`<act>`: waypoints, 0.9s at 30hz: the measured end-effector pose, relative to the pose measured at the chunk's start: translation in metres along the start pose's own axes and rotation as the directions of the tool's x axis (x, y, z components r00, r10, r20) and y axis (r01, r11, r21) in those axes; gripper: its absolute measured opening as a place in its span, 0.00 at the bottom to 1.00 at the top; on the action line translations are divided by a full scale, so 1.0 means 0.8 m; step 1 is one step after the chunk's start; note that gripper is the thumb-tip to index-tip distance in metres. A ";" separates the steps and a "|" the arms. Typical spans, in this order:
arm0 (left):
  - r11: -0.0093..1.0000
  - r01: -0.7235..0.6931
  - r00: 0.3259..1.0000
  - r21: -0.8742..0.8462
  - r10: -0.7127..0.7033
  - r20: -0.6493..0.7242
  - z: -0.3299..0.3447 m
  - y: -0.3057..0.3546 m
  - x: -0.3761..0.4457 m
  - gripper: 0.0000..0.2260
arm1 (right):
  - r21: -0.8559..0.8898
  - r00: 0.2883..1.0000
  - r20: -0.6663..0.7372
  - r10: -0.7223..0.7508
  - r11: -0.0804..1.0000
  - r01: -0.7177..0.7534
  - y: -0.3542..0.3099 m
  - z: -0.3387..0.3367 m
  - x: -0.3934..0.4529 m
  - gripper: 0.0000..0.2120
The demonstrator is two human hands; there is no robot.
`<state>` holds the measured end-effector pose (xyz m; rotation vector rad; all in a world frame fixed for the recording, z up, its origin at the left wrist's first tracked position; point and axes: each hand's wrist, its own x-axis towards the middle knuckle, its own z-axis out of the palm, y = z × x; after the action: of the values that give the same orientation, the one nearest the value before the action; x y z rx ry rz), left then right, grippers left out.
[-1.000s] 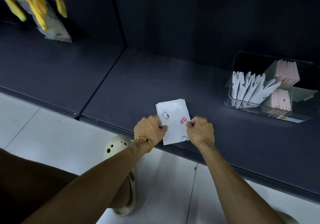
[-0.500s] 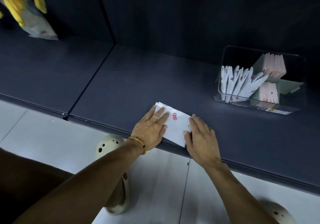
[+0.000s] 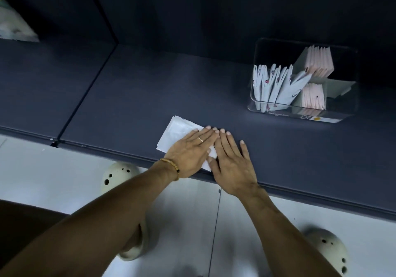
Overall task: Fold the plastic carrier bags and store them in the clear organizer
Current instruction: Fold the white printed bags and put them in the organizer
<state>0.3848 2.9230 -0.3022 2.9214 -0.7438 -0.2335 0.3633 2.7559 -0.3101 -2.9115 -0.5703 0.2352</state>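
— Head view first, from where we stand: how far along would you say she or he is?

— Well along, I'd judge. Starting at nine o'clock, the dark counter (image 3: 132,96) runs across, and near its front edge lies a white folded carrier bag (image 3: 179,131), flat, partly under both hands. The left hand (image 3: 188,151), with a beaded bracelet (image 3: 170,164) at the wrist and a ring on one finger, lies on it with fingers straight and close together, pressing. The right hand (image 3: 232,161) is touching it alongside, fingers also straight and slightly spread, partly on the bag and partly on the counter. Neither hand grips anything.

— So this one is being flattened?

— That's my reading: creasing a fold, with maybe another fold and then the stowing to come.

— And over at two o'clock?

— The clear organizer (image 3: 351,105), well apart from the hands. Its left compartment holds a row of white folded bags (image 3: 276,88) with small pink and red prints, standing on edge; to their right, two stacks of pale pink folded bags (image 3: 319,62). So many are done already.

— More left to fold?

— Something pale sits at the far left edge (image 3: 15,28), too blurred to name.

— Any writing?

— A label (image 3: 315,118) on the organizer's front; faint lettering beside it looks like "Storage box", though I can't be sure.
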 end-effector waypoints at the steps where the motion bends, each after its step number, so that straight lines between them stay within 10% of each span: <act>1: 1.000 -0.015 1.000 0.013 0.015 0.004 0.001 -0.009 -0.002 0.25 | -0.003 1.000 -0.005 0.004 1.000 -0.004 0.000 0.001 0.000 0.30; 15: 0.960 0.278 0.960 0.013 -0.278 -0.005 -0.012 -0.073 -0.041 0.30 | 0.031 1.000 0.020 -0.013 0.999 0.012 -0.008 -0.020 -0.015 0.29; 21: 0.997 0.077 0.995 0.024 -0.079 0.061 -0.022 -0.049 -0.055 0.31 | -0.082 0.985 -0.033 -0.167 0.983 0.164 -0.021 -0.044 -0.046 0.18; 27: 0.970 -0.101 0.992 0.220 0.116 -0.056 -0.046 -0.030 -0.077 0.19 | -0.030 0.949 0.175 -0.264 0.962 0.273 -0.028 -0.047 -0.039 0.36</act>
<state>0.3486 2.9764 -0.2624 3.0581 -0.9726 -0.0433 0.3339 2.7595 -0.2653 -2.8370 -1.0053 0.4397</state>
